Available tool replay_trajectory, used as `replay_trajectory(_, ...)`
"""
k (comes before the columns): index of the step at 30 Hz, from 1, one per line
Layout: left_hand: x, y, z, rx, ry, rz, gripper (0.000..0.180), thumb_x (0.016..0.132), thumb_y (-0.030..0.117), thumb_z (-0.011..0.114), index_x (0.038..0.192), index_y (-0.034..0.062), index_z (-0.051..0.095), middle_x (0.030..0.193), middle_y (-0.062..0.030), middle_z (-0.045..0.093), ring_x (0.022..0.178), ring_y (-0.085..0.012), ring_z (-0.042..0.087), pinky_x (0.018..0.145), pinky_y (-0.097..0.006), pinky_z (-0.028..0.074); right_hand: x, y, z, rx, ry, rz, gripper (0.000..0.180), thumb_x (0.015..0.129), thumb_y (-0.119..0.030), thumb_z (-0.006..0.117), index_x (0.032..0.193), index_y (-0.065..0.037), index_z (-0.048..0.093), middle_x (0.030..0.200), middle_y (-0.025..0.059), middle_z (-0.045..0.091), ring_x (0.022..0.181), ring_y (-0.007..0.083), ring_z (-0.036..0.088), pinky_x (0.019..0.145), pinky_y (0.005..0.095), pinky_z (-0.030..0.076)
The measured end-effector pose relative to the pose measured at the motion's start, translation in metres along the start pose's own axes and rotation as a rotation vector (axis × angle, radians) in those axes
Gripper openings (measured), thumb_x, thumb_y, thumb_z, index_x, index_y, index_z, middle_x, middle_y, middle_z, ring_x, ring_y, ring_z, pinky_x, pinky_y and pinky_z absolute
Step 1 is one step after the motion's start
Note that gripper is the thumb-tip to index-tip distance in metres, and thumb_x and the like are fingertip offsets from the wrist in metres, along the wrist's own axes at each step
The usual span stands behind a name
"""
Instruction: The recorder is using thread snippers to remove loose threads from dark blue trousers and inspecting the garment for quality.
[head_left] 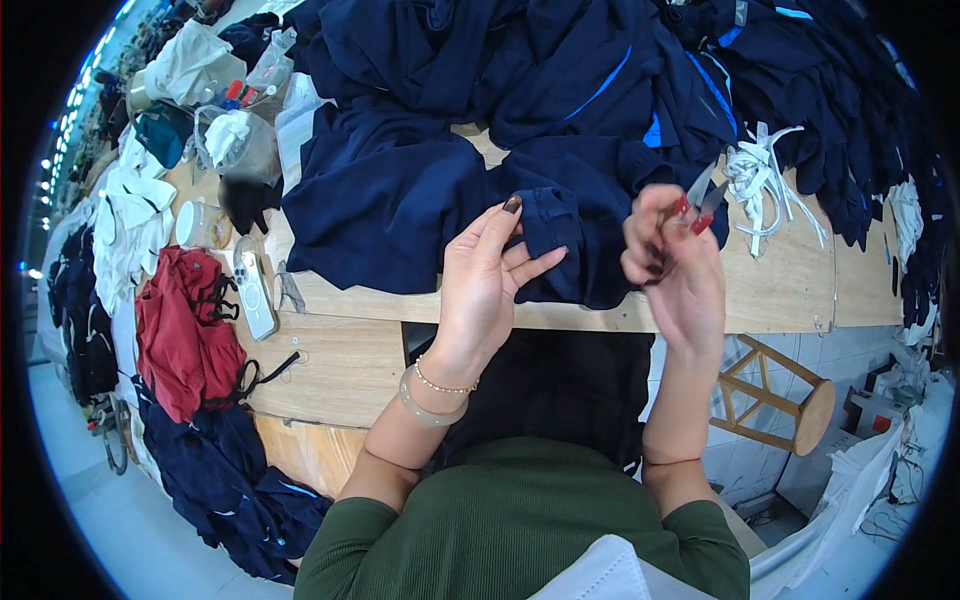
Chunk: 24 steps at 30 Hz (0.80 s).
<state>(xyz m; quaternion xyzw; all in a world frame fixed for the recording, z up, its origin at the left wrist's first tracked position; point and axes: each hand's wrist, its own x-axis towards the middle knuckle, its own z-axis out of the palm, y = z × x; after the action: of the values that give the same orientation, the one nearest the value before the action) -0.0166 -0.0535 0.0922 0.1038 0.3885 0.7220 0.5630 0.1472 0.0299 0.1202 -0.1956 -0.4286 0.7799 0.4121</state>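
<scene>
My left hand [482, 275] pinches the stitched edge of a navy garment [390, 205] between thumb and fingers, lifting that part a little off the table. To its right, my right hand [682, 270] is raised and closed around small thread snips [703, 212] with red on the grips. Their two pointed blades stand apart and point up and away from me. The snips do not touch the held edge. Lower fingers of the right hand are curled and slightly blurred.
More navy garments [560, 60] pile up at the back. White drawstrings [760, 185] lie on the right of the wooden table [370, 300]. A phone [254, 290], a red garment [185, 335] and a plastic tub [238, 145] are at left. A wooden stool [815, 415] lies beneath at right.
</scene>
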Motion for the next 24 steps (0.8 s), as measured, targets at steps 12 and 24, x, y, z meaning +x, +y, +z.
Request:
replay_trajectory(12,-0.002,0.005,0.014,-0.057,0.029,-0.015,0.023,0.099,0.019,0.045,0.099,0.0006,0.059,0.096,-0.0106,0.066,0.087,-0.0176,0.067,0.084,-0.036,0.057,-0.034,0.031,0.009,-0.748,0.273,-0.257,0.016,0.08,-0.001,0.072,0.087,0.004,0.059,0.076,0.0004,0.059,0.066,0.002,0.05,0.058,0.0156,0.038)
replay_trajectory(24,-0.003,0.001,0.014,-0.075,0.006,0.0,0.023,0.099,0.02,0.044,0.1,0.0013,0.059,0.098,-0.0109,0.066,0.089,-0.0177,0.067,0.083,-0.034,0.057,-0.022,0.047,0.016,-0.991,0.274,-0.504,0.02,0.076,-0.004,0.076,0.085,0.004,0.06,0.07,0.0061,0.056,0.057,0.0093,0.051,0.05,0.0206,0.04)
